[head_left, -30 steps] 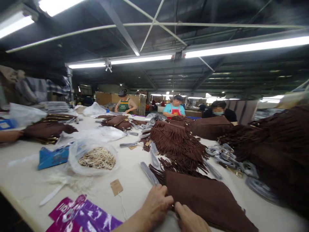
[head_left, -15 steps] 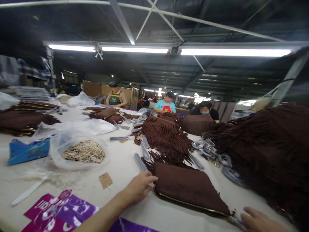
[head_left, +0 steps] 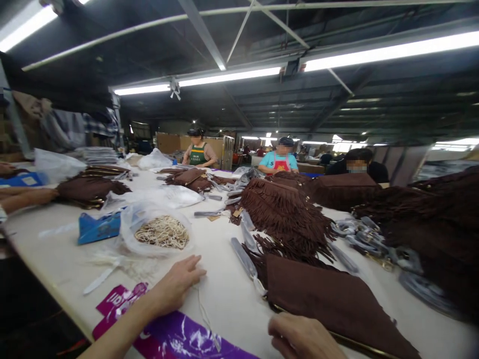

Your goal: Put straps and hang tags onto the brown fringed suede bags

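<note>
My left hand [head_left: 175,286] lies on the white table [head_left: 224,299] with its fingers stretched forward. It covers the spot where the brown paper tag lay, and a thin string [head_left: 205,311] trails out from under it. My right hand [head_left: 303,338] is at the bottom edge, fingers curled, against the gold-rimmed near edge of a brown suede fringed bag [head_left: 329,299]. A grey wrapped strap [head_left: 243,259] lies along the bag's left side.
A purple printed plastic bag [head_left: 175,339] lies under my left forearm. Also on the table are a clear bag of cream cords [head_left: 161,232], a blue packet [head_left: 98,227], more fringed bags [head_left: 284,212], a big pile [head_left: 441,229] and wrapped hardware [head_left: 366,239]. Other people work at the far end, and someone's arm [head_left: 22,197] rests at the left.
My left hand moved from the bag's corner leftward onto the paper tag. My right hand came back from the bag's far end to its near edge. The camera swung back left.
</note>
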Available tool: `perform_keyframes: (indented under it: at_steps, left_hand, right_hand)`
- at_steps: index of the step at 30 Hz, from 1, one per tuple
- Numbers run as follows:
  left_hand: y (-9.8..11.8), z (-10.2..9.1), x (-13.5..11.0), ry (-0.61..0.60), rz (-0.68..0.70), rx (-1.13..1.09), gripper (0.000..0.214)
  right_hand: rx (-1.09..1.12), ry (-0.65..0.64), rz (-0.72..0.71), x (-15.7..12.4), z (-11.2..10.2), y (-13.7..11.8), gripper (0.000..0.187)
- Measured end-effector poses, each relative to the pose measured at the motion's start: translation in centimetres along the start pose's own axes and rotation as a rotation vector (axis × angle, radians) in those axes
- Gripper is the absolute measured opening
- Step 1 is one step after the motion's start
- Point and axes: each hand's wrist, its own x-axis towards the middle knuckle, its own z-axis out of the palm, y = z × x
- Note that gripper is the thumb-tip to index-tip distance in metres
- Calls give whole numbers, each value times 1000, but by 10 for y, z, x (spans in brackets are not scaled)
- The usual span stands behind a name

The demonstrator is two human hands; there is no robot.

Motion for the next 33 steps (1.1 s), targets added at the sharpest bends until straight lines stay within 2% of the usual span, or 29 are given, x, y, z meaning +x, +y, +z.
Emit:
perform_keyframes:
  at_steps: [2,3,5,8,11,15,19,22,24,26,29,31,33]
  left_hand:
    - [8,6,-4,-1,54,-15,66]
    - [12,9,-7,-23,96,-52,63]
    - [20,16,-12,-62,165,-172,47]
    - [24,28,-16,-55,149,-357,33]
    - [21,35,-16,-36,97,-466,30]
    - [16,35,-16,-39,94,-505,30]
    - [23,41,-13,-22,125,-482,26]
    - [39,50,-5,41,239,-480,14]
    - [53,53,2,103,267,-597,16]
    - [68,49,10,157,208,-797,19]
    - [94,33,24,219,120,-1101,24]
    - [113,20,34,261,128,-1230,23]
    - [131,10,46,282,137,-1300,19]
  right_hand:
    - [13,-3,-32,17,13,-17,13]
    - [14,3,-45,25,21,-25,11]
    - [-3,28,-59,39,39,-40,10]
    - [-94,90,-43,56,68,-55,20]
    - [-216,176,-82,69,92,-58,8]
    - [-272,258,-185,74,102,-53,14]
    - [-130,312,-201,66,87,-45,11]
    - [116,340,-175,57,67,-40,11]
    - [405,304,-80,52,52,-38,22]
    - [779,267,77,49,36,-34,33]
    - [1249,336,274,46,9,-30,49]
    - [1463,415,292,44,-10,-30,54]
    - [1650,422,266,41,-28,-32,55]
